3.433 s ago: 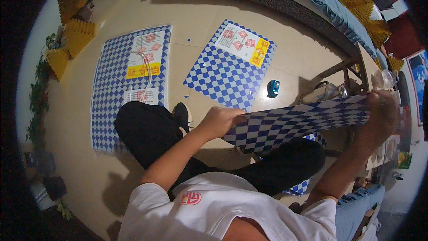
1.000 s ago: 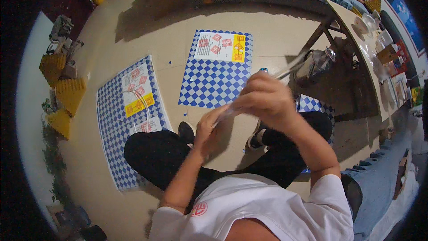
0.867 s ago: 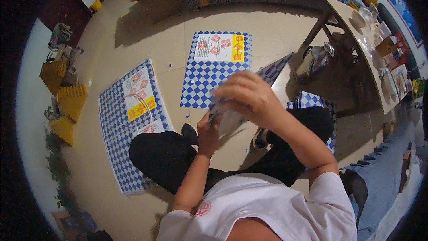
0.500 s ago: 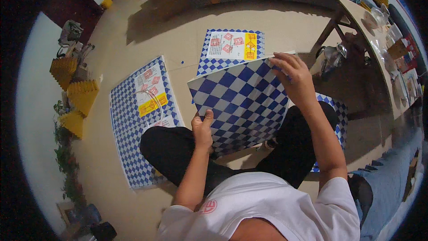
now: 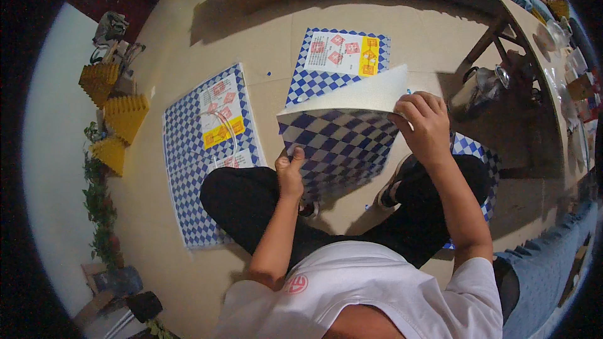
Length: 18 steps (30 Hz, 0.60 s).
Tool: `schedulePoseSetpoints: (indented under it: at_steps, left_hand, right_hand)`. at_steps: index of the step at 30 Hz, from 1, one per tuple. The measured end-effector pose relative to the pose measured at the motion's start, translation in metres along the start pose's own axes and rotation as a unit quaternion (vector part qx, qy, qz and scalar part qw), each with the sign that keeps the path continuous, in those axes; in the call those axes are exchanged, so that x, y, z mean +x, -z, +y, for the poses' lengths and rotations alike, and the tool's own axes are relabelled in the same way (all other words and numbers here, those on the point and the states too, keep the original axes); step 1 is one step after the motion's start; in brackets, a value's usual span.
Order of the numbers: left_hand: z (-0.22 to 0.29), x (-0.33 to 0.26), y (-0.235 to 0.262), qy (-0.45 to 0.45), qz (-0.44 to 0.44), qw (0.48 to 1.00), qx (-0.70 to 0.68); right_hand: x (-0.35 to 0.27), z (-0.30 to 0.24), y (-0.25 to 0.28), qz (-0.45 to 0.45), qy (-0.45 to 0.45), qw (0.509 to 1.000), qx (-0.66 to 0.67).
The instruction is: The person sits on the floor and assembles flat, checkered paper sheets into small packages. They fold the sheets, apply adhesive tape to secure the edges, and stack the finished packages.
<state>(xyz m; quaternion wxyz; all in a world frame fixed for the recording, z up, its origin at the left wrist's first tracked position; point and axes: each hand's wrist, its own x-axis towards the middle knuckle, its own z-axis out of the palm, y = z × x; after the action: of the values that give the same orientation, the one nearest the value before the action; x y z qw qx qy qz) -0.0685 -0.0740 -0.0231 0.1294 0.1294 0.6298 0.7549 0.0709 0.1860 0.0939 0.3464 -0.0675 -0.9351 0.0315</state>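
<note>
A blue-and-white checkered sheet [image 5: 342,147] stands tilted between my knees, its pale plain side showing along the top. My left hand [image 5: 291,174] grips its left edge, thumb lying on the checkered face. At the upper right corner, my right hand [image 5: 427,127] has its fingers curled over the edge. Just beyond the sheet lies a checkered piece [image 5: 298,81] with a white and yellow printed label [image 5: 333,53]. A larger checkered pack [image 5: 185,144] rests on the floor by my left knee, with a white cord [image 5: 233,130] across its label.
Another checkered piece [image 5: 468,145] lies partly under my right leg. A wooden table [image 5: 531,44] stands at the right, with a shiny metal vessel [image 5: 501,75] below it. Yellow folded shapes [image 5: 125,116] and a leafy plant [image 5: 100,207] line the left wall.
The sheet's top has tipped so that more of its pale side shows. My right hand has moved down and slightly right with the corner. The whole view has shifted a little.
</note>
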Motion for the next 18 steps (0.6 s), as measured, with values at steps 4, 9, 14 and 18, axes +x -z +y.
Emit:
schedulePoseSetpoints:
  at_steps: [4,9,14,18]
  left_hand:
    - [-0.023,-0.002,0.009,0.024,-0.001,1.0,-0.01]
    - [0.0,-0.015,0.009,-0.069,-0.008,0.997,0.041]
    - [0.08,-0.006,0.013,-0.335,-0.18,0.83,0.408]
    - [0.107,0.018,0.016,-0.356,-0.421,0.723,0.416]
  right_hand:
    - [0.014,-0.003,0.007,-0.069,0.023,0.989,0.125]
    - [0.015,-0.021,0.016,-0.166,0.079,0.974,0.131]
    - [-0.009,-0.025,0.026,-0.197,0.054,0.969,0.142]
    - [-0.014,-0.021,0.043,-0.244,0.005,0.956,0.162]
